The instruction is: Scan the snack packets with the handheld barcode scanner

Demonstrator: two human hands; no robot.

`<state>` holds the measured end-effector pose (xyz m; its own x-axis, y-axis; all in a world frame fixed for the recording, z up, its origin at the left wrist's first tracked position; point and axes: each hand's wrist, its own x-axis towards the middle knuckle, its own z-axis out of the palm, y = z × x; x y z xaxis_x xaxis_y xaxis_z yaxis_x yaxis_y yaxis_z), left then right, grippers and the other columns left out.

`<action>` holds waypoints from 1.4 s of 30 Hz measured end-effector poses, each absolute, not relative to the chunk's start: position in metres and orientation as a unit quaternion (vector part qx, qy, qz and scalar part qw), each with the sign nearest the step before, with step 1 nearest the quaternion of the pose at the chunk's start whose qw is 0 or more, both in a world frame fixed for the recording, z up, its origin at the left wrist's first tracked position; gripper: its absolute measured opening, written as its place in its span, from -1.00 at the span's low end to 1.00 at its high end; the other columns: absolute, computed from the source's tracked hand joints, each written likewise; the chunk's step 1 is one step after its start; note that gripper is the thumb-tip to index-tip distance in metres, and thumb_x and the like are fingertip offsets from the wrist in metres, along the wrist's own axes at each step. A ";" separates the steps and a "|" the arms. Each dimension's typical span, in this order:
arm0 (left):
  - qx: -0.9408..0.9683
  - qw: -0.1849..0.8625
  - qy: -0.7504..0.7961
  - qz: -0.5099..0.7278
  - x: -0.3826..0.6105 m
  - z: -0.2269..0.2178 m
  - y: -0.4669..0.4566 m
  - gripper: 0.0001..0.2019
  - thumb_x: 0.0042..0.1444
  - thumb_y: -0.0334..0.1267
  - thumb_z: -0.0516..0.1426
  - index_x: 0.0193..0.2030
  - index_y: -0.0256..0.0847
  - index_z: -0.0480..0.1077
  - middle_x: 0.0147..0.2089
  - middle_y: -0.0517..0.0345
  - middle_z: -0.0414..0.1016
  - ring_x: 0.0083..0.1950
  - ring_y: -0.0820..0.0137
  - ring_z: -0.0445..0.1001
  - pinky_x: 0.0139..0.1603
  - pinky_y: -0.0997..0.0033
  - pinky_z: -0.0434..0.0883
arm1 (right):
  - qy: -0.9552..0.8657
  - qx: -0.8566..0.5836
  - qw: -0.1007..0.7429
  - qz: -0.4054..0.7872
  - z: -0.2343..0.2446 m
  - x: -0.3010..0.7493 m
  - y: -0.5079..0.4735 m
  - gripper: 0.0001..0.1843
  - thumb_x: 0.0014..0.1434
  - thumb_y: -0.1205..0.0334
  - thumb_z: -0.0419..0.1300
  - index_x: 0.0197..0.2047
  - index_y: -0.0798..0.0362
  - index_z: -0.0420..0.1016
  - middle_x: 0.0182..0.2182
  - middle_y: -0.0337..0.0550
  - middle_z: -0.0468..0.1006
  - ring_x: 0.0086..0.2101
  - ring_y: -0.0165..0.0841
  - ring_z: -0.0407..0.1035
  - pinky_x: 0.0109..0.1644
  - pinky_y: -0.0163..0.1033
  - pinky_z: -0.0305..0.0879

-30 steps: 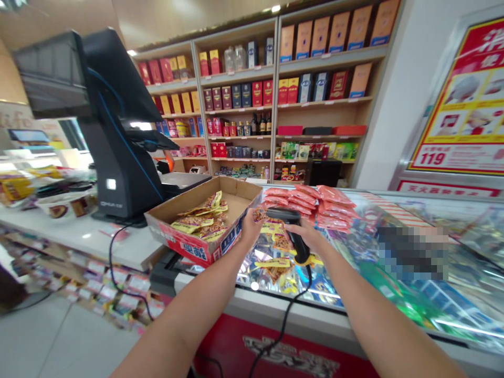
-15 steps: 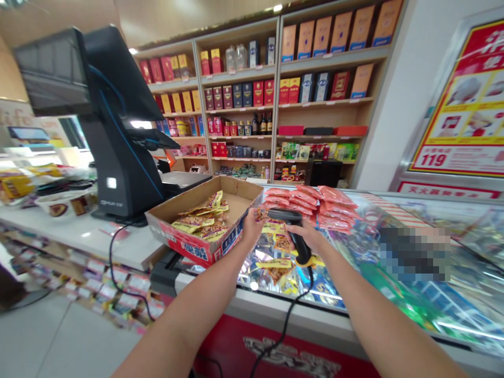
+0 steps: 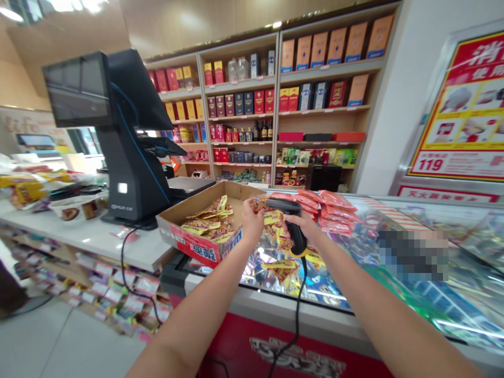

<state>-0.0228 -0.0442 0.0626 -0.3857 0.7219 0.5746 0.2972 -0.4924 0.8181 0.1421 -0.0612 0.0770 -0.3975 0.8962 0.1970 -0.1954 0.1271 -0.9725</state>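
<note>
The box (image 3: 192,248) sits left of the scanner (image 3: 298,241).

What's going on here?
A person's right hand grips a black handheld scanner, its cord hanging down in front of the glass-topped cabinet. The left hand holds a snack packet close by the scanner. More yellow-topped packets lie on the cabinet, others in the open cardboard box at left; pink packs are piled farther back.

A black checkout terminal (image 3: 132,181) stands on the white desk (image 3: 147,248) at left. Behind, shelves (image 3: 325,122) hold boxed goods, with 6 orange boxes (image 3: 337,46) at top right. A poster (image 3: 464,113) printed 119 hangs on the wall (image 3: 409,79).
</note>
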 end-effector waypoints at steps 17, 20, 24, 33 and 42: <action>0.669 0.014 0.489 0.559 -0.078 0.097 -0.089 -0.77 -0.11 -0.49 0.16 -0.28 -0.18 0.47 -0.08 -0.05 0.51 0.12 0.12 0.41 0.24 0.15 0.26 | -0.612 -0.238 0.451 0.605 0.104 0.095 -0.073 -0.74 -0.10 0.10 0.28 -0.39 0.08 0.39 -0.67 -0.29 0.43 -0.70 -0.43 0.29 -0.65 -0.32 0.27; 0.749 0.099 0.493 0.431 -0.049 0.069 -0.094 -0.83 -0.26 -0.49 0.25 -0.52 -0.15 0.43 -0.46 0.05 0.49 -0.23 0.14 0.52 -0.01 0.20 0.41 | -0.596 -0.263 0.474 0.592 0.101 0.117 -0.069 -0.74 -0.12 0.09 0.30 -0.43 0.08 0.39 -0.67 -0.28 0.44 -0.71 -0.43 0.29 -0.66 -0.32 0.26; 0.816 0.149 0.449 0.332 -0.017 0.031 -0.095 -0.67 -0.52 -0.34 0.39 -0.56 -0.13 0.38 -0.53 0.13 0.45 -0.39 0.22 0.48 -0.25 0.35 0.42 | -0.562 -0.313 0.507 0.575 0.097 0.146 -0.066 -0.75 -0.14 0.12 0.32 -0.46 0.07 0.37 -0.68 -0.27 0.44 -0.70 -0.45 0.29 -0.66 -0.35 0.25; 0.817 0.216 0.442 0.302 -0.007 0.036 -0.056 -0.73 -0.38 -0.33 0.33 -0.70 -0.17 0.27 -0.73 0.37 0.20 -0.65 0.54 0.15 -0.53 0.53 0.20 | -0.508 -0.298 0.526 0.614 0.064 0.173 -0.054 -0.74 -0.10 0.10 0.29 -0.38 0.05 0.37 -0.64 -0.30 0.41 -0.68 -0.43 0.27 -0.64 -0.31 0.23; 0.487 0.344 0.435 0.675 0.003 0.021 0.009 -0.81 -0.14 -0.46 0.18 -0.38 -0.21 0.25 -0.47 0.32 0.33 -0.41 0.50 0.37 -0.33 0.52 0.32 | -0.499 -0.298 0.527 0.620 0.055 0.189 -0.055 -0.73 -0.10 0.08 0.30 -0.37 0.05 0.40 -0.62 -0.28 0.43 -0.68 -0.44 0.27 -0.65 -0.33 0.22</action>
